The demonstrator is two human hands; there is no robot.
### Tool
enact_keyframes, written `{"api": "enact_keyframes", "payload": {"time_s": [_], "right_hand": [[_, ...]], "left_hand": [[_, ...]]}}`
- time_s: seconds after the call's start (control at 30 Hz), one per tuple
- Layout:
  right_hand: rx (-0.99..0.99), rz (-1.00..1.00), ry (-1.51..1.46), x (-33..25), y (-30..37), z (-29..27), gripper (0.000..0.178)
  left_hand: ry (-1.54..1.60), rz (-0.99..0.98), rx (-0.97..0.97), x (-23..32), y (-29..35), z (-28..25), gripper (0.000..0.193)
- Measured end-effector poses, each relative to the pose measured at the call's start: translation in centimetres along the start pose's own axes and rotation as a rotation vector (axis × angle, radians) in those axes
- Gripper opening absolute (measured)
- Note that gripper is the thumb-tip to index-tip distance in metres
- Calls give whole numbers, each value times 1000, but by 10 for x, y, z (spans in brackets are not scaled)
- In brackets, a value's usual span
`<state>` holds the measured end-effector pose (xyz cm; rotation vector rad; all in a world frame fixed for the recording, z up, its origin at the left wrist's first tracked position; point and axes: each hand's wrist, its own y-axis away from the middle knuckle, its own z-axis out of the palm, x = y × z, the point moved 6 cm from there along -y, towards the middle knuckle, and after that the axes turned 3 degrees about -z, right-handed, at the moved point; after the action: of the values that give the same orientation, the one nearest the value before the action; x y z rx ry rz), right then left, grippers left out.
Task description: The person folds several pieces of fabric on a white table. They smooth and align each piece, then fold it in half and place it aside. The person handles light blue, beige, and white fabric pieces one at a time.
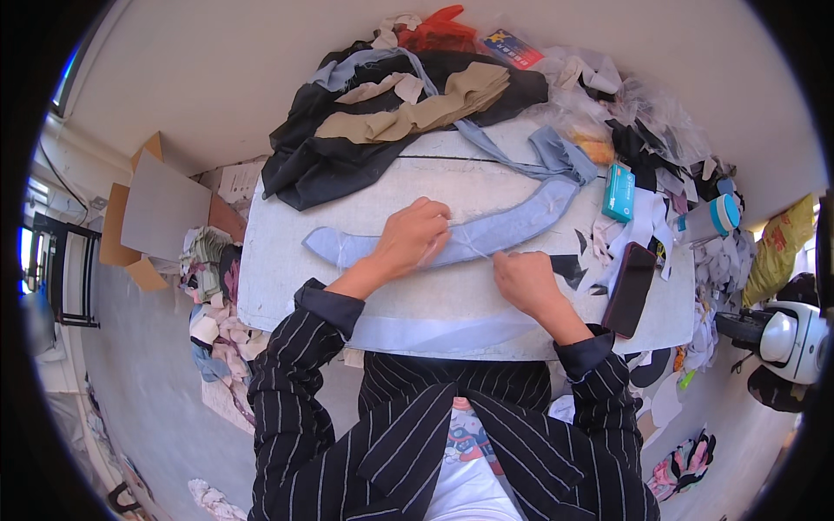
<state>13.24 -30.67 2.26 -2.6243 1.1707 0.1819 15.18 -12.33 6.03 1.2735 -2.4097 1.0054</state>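
Pale blue cloth is what you are working: a long curved fabric strip (486, 233) lies across the middle of the bench (287, 286), and your left hand (410, 239) rests on it with fingers curled down, pinning it flat. Your right hand (524, 280) sits just beside the strip's lower edge, fingertips pinched together on what looks like a fine thread, though it is too thin to be sure of. Keep the left hand pressing close to where the right one pulls, so the curve does not shift or pucker, and draw gently along the edge instead of upward. A second pale blue piece (434, 332) lies at the bench's near edge by your striped sleeves. To your right are a dark phone (629, 289), a teal box (618, 192) and a round white tub with a teal lid (714, 217). At the far side sits a heap of black and tan fabric (391, 113). Cloth scraps (217, 304) and cardboard (161, 208) litter the grey floor on your left.
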Motion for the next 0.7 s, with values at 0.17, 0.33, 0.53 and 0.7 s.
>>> {"api": "enact_keyframes", "payload": {"time_s": [0.17, 0.33, 0.53, 0.7], "right_hand": [[-61, 34, -8, 0, -2, 7, 9], [-129, 42, 9, 2, 1, 5, 11], [-123, 65, -141, 3, 5, -7, 17], [-99, 175, -562, 2, -1, -14, 24]], "left_hand": [[998, -602, -462, -13, -15, 52, 24], [870, -693, -490, -23, -22, 59, 25], [789, -713, -544, -18, -21, 63, 20], [663, -511, -586, -17, -22, 66, 12]]}}
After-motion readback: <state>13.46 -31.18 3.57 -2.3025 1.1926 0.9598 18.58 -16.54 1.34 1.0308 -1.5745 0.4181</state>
